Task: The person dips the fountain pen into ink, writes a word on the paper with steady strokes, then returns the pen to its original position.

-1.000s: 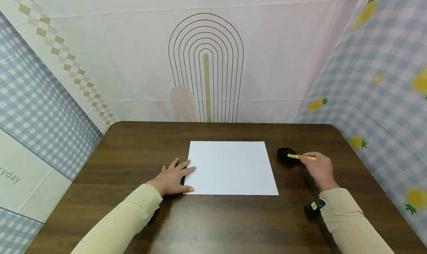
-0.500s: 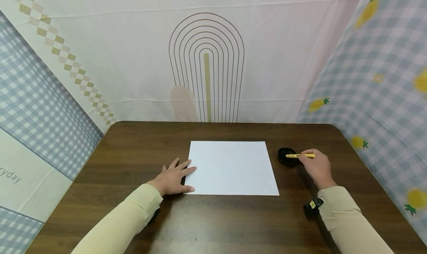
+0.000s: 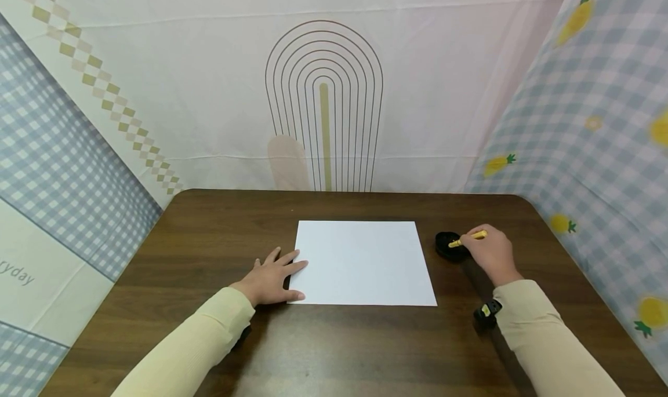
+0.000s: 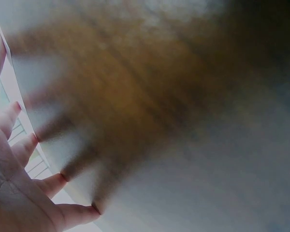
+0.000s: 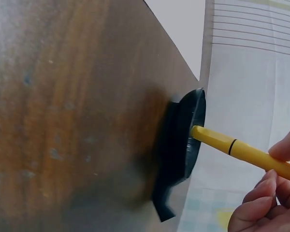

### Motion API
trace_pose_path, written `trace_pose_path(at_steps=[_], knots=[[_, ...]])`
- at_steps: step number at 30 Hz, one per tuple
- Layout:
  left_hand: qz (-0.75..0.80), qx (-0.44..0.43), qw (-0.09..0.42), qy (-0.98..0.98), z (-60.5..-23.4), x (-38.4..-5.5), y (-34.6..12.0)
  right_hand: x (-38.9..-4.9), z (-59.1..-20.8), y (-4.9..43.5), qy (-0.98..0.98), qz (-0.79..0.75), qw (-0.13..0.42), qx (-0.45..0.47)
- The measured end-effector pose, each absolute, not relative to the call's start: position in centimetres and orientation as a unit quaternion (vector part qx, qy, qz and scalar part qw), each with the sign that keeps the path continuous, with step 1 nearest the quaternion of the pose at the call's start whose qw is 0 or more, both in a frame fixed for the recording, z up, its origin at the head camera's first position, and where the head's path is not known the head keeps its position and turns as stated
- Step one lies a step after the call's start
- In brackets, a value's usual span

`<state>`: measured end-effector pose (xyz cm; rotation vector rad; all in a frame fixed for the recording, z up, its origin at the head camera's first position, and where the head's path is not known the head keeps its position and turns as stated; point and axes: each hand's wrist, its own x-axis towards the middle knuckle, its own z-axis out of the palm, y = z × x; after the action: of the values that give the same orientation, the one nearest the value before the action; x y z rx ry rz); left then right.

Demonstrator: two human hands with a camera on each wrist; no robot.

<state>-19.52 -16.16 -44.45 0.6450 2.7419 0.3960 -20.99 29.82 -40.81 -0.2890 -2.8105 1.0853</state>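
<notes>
A blank white sheet of paper [image 3: 365, 263] lies on the brown wooden table. My left hand [image 3: 271, 278] is spread at the paper's left edge, with the thumb and some fingertips over it. In the left wrist view the fingertips of that hand [image 4: 24, 179] touch down on the surface. To the right of the paper, my right hand [image 3: 490, 255] pinches a yellow pen [image 5: 251, 154] with a black ring between thumb and fingers. The pen's rounded end is at a small round black dish [image 5: 197, 108] on the table, which shows a short dark tail at its base.
The wooden table [image 3: 334, 350] reaches back to a pale patterned cloth [image 3: 219, 95]. Checked cloth with yellow pineapples [image 3: 590, 171] hangs along the right side, and blue checked cloth [image 3: 78, 136] along the left. A black camera [image 3: 485, 314] is strapped to the right wrist.
My right hand has shifted a little up and to the left, and the pen has turned to a steeper slant with its end still at the black dish. The left hand stays put.
</notes>
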Motion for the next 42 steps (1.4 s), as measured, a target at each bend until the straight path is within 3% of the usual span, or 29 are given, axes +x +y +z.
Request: trace_pose_path(at_steps=[15, 42], knots=[[0.14, 0.222, 0.145, 0.954, -44.6, -19.6, -16.2, -22.5, -39.0, 29.3, -0.95, 0.305, -0.029, -0.052], [0.14, 0.225, 0.146, 0.953, -44.7, -19.7, -16.2, -23.0, -39.4, 29.3, -0.939, 0.34, -0.017, -0.055]])
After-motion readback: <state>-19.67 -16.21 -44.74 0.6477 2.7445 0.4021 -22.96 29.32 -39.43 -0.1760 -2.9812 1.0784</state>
